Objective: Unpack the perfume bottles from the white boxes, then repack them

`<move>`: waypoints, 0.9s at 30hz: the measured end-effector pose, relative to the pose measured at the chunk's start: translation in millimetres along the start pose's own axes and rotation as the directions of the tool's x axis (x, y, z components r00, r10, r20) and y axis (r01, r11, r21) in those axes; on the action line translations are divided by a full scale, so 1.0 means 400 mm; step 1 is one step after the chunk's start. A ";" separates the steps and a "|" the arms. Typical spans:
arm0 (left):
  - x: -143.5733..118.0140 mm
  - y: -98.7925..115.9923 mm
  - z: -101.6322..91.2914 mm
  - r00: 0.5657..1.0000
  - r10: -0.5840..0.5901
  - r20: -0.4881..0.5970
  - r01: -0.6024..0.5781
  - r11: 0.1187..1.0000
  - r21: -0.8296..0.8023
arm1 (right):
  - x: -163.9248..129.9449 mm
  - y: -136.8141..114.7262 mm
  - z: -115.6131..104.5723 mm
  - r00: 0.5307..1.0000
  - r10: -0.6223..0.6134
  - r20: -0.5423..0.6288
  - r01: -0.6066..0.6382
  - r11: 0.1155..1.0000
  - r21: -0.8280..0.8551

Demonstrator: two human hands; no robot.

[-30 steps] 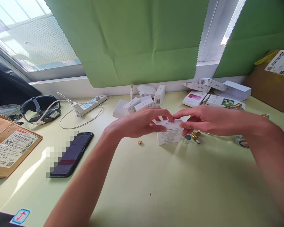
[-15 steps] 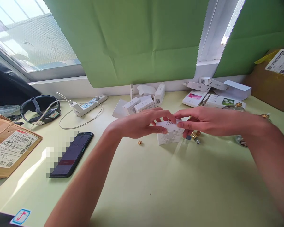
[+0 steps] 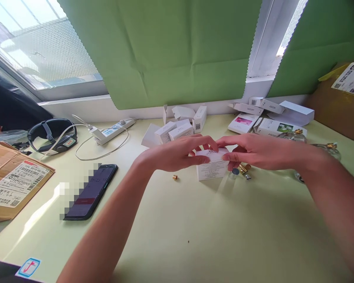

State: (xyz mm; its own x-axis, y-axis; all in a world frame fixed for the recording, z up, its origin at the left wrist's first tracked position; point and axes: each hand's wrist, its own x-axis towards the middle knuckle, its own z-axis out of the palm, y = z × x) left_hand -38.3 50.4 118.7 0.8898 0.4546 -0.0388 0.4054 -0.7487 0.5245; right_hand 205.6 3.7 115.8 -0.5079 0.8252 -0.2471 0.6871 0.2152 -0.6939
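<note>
Leftmost, we see a brown cardboard parcel (image 3: 10, 182) with a printed label lying at the edge of the pale green desk (image 3: 194, 243). Just beyond it a black headset (image 3: 51, 135) rests near a white power strip (image 3: 112, 129), whose thin cable loops over the desk. Nearer to us, a dark phone (image 3: 90, 192) lies flat, well apart from our hands.

Moving on, our left hand (image 3: 174, 154) reaches in from below, its fingers (image 3: 205, 159) closed on the left end of a small white box (image 3: 211, 168). The box stands on the desk at the centre, printed side facing us, its top pinched from both ends. A tiny gold ring (image 3: 174, 177) lies on the desk just left of it. Behind our left hand sits a cluster of small white cartons (image 3: 179, 125), some open.

Our right hand (image 3: 253, 151) meets the left one over the box, thumb and fingers (image 3: 228, 157) gripping its right end. Just beside the box, under that hand, lie a small clear vial (image 3: 232, 173) and a gold spray part (image 3: 244, 171). Farther back are flat cartons with flower pictures (image 3: 255, 122), then glass bottles (image 3: 297, 135) with gold tops, and at the far right a large brown shipping box (image 3: 339, 106).
</note>
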 end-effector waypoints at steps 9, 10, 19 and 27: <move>-0.002 0.023 0.008 0.996 -0.033 -0.088 0.049 0.982 0.182 | -0.001 -0.005 0.008 1.000 -0.014 -0.017 0.013 0.999 -0.038; -0.002 0.026 0.009 0.995 -0.035 -0.098 0.054 0.979 0.195 | -0.001 -0.006 0.009 1.000 -0.016 -0.016 0.015 0.999 -0.028; -0.004 0.036 0.010 0.994 -0.062 -0.087 0.079 0.975 0.206 | 0.002 -0.013 0.013 1.000 -0.005 -0.028 0.005 1.000 0.003; -0.009 0.054 0.015 0.994 -0.064 -0.092 0.086 0.960 0.267 | -0.003 -0.006 0.014 1.000 0.009 -0.027 -0.009 1.000 0.009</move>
State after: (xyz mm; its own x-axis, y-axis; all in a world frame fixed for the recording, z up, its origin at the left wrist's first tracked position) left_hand -31.6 29.5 125.1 0.8390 0.5441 0.0066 0.5219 -0.8081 0.2731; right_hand 201.7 -0.6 113.8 -0.4878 0.8407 -0.2350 0.6867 0.2034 -0.6979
